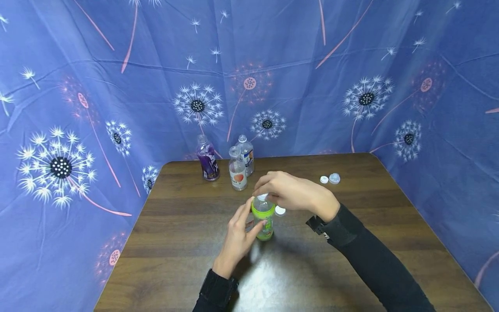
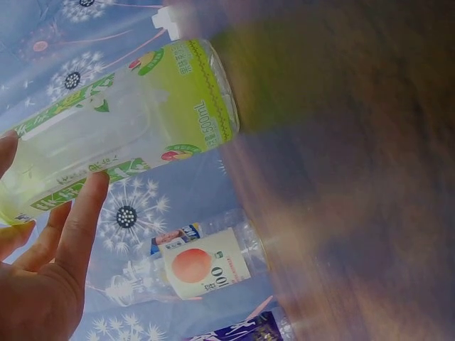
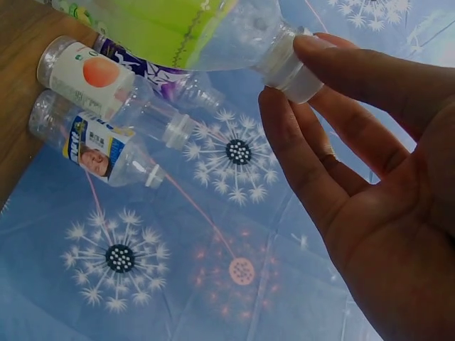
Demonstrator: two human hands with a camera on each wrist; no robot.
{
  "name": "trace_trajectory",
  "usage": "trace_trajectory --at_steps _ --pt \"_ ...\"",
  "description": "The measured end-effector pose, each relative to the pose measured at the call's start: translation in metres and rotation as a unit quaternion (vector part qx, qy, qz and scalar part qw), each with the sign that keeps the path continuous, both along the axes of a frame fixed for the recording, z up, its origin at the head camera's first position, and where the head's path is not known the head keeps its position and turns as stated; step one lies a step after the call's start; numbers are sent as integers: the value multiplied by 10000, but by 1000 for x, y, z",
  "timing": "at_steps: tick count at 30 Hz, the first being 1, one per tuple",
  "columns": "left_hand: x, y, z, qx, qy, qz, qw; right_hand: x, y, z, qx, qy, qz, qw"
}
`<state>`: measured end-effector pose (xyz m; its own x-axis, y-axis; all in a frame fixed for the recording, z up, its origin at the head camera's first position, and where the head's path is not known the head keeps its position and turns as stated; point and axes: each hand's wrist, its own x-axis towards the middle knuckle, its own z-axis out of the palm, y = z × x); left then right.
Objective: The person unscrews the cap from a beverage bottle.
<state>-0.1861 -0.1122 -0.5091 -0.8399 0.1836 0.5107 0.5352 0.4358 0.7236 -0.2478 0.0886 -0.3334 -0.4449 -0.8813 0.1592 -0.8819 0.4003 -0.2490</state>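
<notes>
A clear plastic bottle with a green label [image 1: 263, 214] stands upright near the middle of the wooden table. My left hand [image 1: 238, 234] holds it around the labelled body, fingers on one side and thumb on the other; the left wrist view shows fingertips against the label [image 2: 128, 121]. Over its top, my right hand [image 1: 286, 190] pinches the white cap [image 3: 302, 79] between thumb and fingers. The cap sits on the bottle's neck; how tight it is I cannot tell. Just right of the bottle lies a loose white cap [image 1: 280, 211].
Behind stand three uncapped-looking bottles: one purple [image 1: 208, 161], one with a peach label [image 1: 238, 172], one with a blue label [image 1: 247, 157]. A small white cap [image 1: 324, 179] and a translucent cap [image 1: 334, 178] lie at the back right. A blue dandelion-patterned cloth [image 1: 304, 108] hangs around the table.
</notes>
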Motion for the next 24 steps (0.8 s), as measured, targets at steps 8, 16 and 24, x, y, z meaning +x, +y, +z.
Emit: trace_trajectory --at_steps 8,16,24 --pt "-2 0 0 8 122 4 9999 -3 -4 -9 -396 529 -184 9976" --pt "-3 0 0 -5 277 34 9996 -2 -14 -20 -298 1337 -1016 9854" --pt "-2 0 2 9 112 -33 9999 5 -6 -9 19 954 -820 9921"
